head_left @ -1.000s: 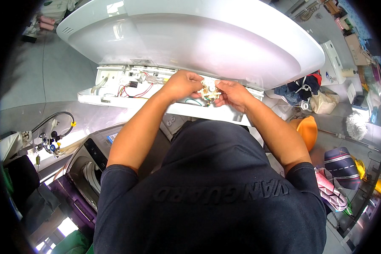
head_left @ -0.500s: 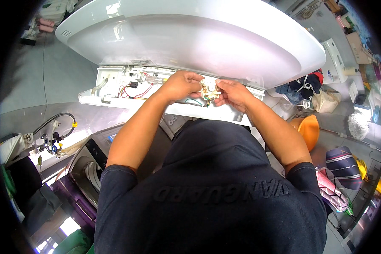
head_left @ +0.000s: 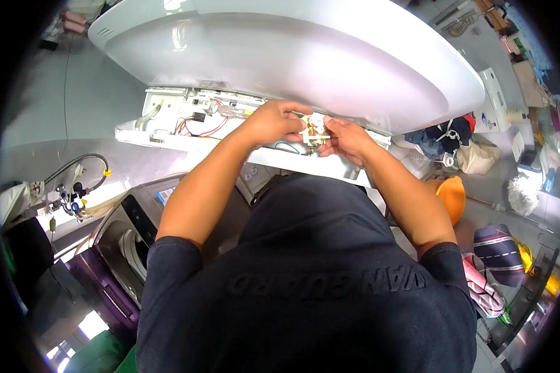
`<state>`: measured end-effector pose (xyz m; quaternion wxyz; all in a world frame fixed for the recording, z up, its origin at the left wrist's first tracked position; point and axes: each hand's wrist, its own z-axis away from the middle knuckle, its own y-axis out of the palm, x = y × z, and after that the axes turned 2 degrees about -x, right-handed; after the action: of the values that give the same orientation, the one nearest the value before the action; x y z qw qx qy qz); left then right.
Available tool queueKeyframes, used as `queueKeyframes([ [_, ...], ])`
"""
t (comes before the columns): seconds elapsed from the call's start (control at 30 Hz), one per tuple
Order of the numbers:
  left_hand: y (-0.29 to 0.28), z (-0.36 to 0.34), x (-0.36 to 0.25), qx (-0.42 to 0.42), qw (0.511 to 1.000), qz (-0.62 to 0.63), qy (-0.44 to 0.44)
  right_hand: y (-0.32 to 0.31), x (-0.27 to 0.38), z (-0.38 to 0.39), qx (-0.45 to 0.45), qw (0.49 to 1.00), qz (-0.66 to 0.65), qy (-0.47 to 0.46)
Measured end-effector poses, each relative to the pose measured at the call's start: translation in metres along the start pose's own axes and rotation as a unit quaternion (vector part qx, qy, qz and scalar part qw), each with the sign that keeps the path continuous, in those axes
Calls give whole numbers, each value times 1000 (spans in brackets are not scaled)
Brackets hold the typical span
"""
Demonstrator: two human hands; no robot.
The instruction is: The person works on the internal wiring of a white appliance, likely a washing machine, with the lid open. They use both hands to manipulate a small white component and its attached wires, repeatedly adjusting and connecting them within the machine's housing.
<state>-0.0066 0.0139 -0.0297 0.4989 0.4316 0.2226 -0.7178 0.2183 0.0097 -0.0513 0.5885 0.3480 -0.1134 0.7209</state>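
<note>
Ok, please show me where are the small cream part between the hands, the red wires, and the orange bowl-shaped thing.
small cream part (head_left: 316, 129), head view, on its pale body between the two hands.
red wires (head_left: 213, 128), head view, on the loop inside the open white housing.
orange bowl-shaped thing (head_left: 452, 194), head view, on its rounded side.

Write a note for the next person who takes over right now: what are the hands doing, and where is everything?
Left hand: closed on the small cream plastic wired part.
Right hand: pinching the same part from the other side.
The part sits at the open underside tray of the big white plastic appliance housing, beside red and white wires.
Done: the wiring compartment is open and exposed.
Left: the part is held in both hands; whether it is seated cannot be told.
</note>
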Motion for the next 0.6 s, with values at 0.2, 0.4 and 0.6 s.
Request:
queueKeyframes([
  [0.2, 1, -2, 0, -1, 1000, -17, 3, 1, 3, 3, -7, 1000, -2, 7],
  [0.4, 3, 1, -5, -4, 1000, -26, 8, -1, 0, 2, -1, 1000, -5, 1],
  [0.6, 5, -2, 3, -16, 1000, 15, 14, -2, -1, 2, -2, 1000, -9, 3],
])
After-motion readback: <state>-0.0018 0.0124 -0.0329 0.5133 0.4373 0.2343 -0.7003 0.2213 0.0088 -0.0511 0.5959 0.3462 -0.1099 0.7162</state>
